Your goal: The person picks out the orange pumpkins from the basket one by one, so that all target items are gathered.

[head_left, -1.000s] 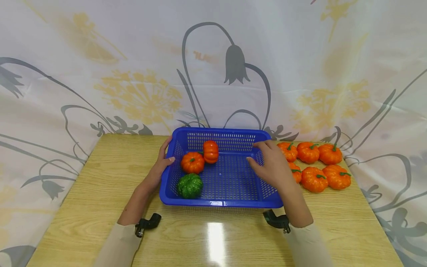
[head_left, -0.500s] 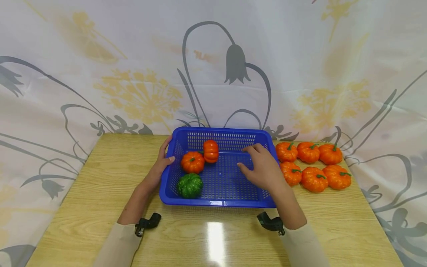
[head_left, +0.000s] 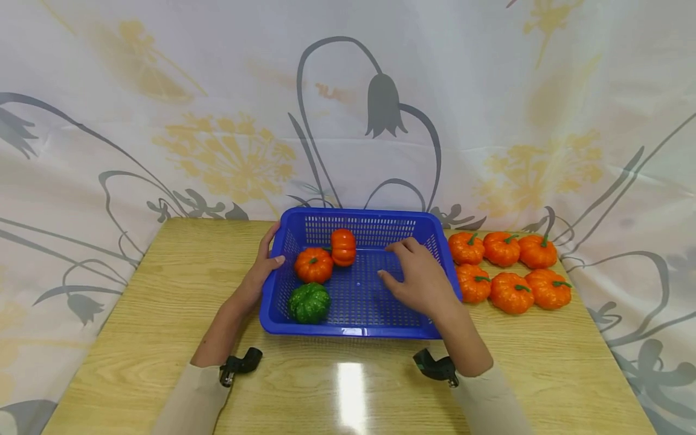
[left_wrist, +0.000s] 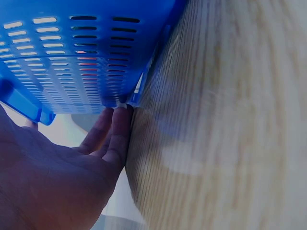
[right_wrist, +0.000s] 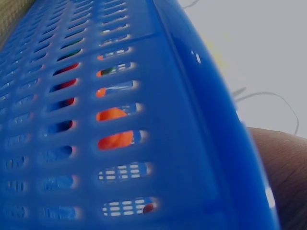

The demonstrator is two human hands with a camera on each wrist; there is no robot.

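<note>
A blue plastic basket with slotted walls stands on the table. My left hand holds it at the left side, thumb on the rim and fingers along the outer wall; in the left wrist view those fingers reach the wall low down by the tabletop. Over the basket's right half hovers my right hand, fingers loosely bent and nothing between them. Inside, at the left, lie a round orange pumpkin, a red-orange pumpkin on its side and a green pumpkin. The right wrist view mostly shows the basket wall.
Several orange pumpkins with green stems sit in two rows right of the basket, among them a front one. The wooden table backs onto a flower-patterned curtain.
My right hand has moved left, from the basket's right edge to above its right half. The left hand, basket and pumpkins stay where they were.
</note>
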